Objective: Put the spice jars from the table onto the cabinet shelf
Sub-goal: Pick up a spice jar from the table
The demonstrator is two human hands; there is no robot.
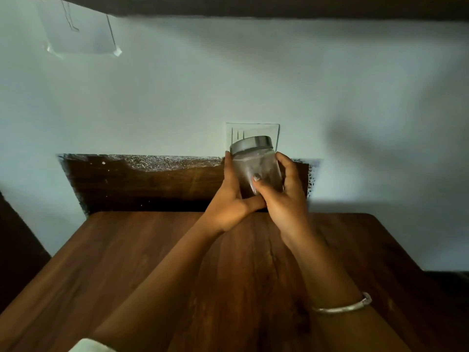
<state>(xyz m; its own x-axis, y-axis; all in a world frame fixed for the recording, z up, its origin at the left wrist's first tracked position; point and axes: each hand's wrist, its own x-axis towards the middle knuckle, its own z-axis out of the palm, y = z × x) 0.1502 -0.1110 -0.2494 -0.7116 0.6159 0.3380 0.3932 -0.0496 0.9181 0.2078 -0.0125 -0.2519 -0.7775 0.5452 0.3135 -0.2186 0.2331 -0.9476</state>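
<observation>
A clear glass spice jar (255, 163) with a silver lid and dark contents is held up above the far edge of the wooden table (127, 262). My left hand (228, 199) grips its left side and base. My right hand (281, 196) wraps around its right side, thumb across the front. The jar tilts slightly to the left. The dark underside of a cabinet shelf (279, 6) runs along the top of the view.
A pale wall (177, 85) fills the background, with a switch plate (253, 130) just behind the jar and a dark wooden panel (139, 181) below it. A taped paper (76, 31) hangs at upper left.
</observation>
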